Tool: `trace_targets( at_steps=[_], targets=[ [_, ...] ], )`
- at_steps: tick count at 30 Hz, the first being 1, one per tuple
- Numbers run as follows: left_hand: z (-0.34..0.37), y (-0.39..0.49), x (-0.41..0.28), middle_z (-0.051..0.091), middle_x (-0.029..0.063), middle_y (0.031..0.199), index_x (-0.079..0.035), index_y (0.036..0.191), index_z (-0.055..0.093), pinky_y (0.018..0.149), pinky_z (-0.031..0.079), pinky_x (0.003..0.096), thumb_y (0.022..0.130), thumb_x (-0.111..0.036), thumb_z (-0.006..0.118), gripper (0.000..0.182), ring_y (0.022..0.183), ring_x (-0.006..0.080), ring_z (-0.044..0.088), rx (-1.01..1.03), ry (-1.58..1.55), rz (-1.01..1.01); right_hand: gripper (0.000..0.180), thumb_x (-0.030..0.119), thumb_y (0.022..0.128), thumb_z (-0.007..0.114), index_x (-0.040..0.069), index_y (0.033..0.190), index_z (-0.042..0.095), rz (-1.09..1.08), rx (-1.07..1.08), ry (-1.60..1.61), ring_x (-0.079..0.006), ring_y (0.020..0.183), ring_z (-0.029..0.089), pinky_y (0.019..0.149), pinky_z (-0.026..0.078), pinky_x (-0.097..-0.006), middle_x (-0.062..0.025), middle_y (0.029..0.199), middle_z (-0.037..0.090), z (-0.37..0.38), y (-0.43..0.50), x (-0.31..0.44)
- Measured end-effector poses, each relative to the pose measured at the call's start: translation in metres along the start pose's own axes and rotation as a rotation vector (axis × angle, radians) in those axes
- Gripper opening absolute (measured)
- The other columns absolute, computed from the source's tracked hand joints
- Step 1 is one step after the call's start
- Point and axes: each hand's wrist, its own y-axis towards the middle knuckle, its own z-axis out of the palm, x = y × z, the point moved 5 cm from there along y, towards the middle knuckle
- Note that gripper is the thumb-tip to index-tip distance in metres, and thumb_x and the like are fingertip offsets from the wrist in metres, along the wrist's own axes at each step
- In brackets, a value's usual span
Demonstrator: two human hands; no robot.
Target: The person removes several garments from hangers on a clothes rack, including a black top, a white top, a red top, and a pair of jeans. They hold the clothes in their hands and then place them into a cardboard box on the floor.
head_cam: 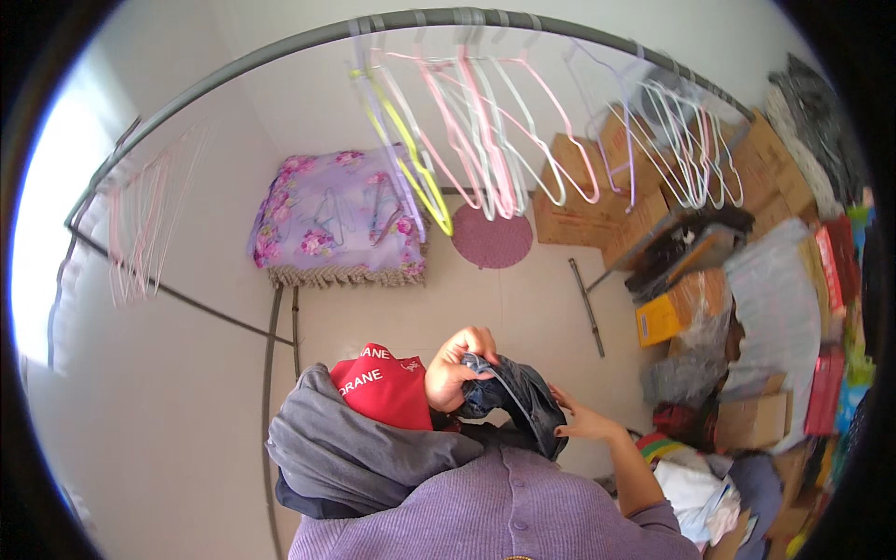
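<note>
My left hand [458,367] grips the waistband of a pair of dark blue jeans [526,392], fingers curled over its edge. My right hand [570,416] touches the far right edge of the jeans with spread fingers; whether it pinches the cloth cannot be told. A grey garment [350,434] and a red cloth with white lettering [385,392] hang over my left arm, with a dark navy garment [315,498] below them.
A metal clothes rail [280,47] arches ahead with pink, white, purple and yellow-green hangers [413,168]. Beyond are a flowered purple cover [336,210], a round mauve mat [492,234] and cardboard boxes [574,217]. Bags, boxes and piled clothes [700,490] crowd the right side.
</note>
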Motion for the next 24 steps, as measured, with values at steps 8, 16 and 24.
trace_targets(
  at_steps=[8,16,24],
  targets=[
    [0.046,-0.007,0.056,0.047,0.0044,0.084,-0.013,0.082,0.04,0.072,0.038,0.0325,0.065,0.011,0.073,0.044,0.08,0.0185,0.042,0.031,-0.044,-0.1,0.095,0.013,0.089,0.066,0.016,0.16,0.004,0.175,-0.359,0.902,-0.023,0.131,0.048,0.102,0.044,-0.0333,-0.0104,0.155,0.035,0.069,-0.073,-0.063],
    [0.118,-0.06,0.092,0.051,0.0068,0.084,-0.013,0.08,0.04,0.075,0.035,0.0324,0.071,0.005,0.073,0.038,0.081,0.0191,0.042,0.266,-0.14,-0.364,0.089,0.004,0.077,0.067,0.008,0.156,0.026,-0.308,-0.722,0.473,-0.0228,0.122,0.052,0.105,0.041,-0.0338,-0.0116,0.14,0.051,0.078,-0.123,0.071],
    [0.171,-0.083,0.161,0.042,0.0052,0.089,-0.013,0.091,0.039,0.086,0.046,0.0411,0.062,-0.003,0.071,0.044,0.09,0.0222,0.045,0.503,0.168,-0.756,0.057,0.021,0.067,0.084,0.008,0.118,0.063,-0.265,-0.717,0.225,-0.0275,0.095,0.069,0.083,0.051,-0.0377,-0.0146,0.101,0.071,0.077,-0.161,0.066]
  ],
)
